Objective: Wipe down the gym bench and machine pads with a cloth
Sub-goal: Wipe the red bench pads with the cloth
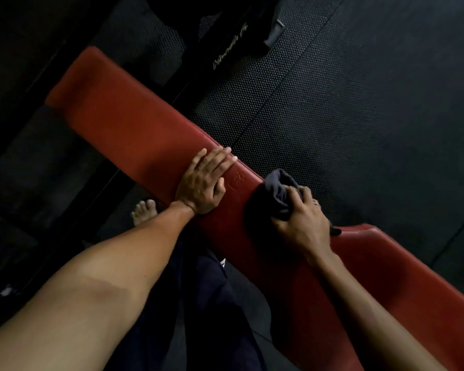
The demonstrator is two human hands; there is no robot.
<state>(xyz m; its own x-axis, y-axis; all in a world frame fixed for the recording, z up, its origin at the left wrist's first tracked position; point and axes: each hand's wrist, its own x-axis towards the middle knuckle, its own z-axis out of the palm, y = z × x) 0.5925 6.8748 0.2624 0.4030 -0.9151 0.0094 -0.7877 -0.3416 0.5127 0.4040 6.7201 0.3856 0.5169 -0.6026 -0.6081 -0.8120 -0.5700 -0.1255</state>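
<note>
Red bench pad (123, 124): L hand (201, 183) flat on top, likely steadying; R hand (303, 220) bunches dark cloth (277, 194) beside it for wiping.

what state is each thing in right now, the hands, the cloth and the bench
left hand: flat on the bench pad, fingers straight, holding nothing
right hand: fingers curled round the cloth, pressing it to the pad
cloth: dark, bunched up, lying on the pad at its far edge
bench pad: red, both hands on it, wet or dry cannot tell
bare foot: on the floor beside the bench
</note>
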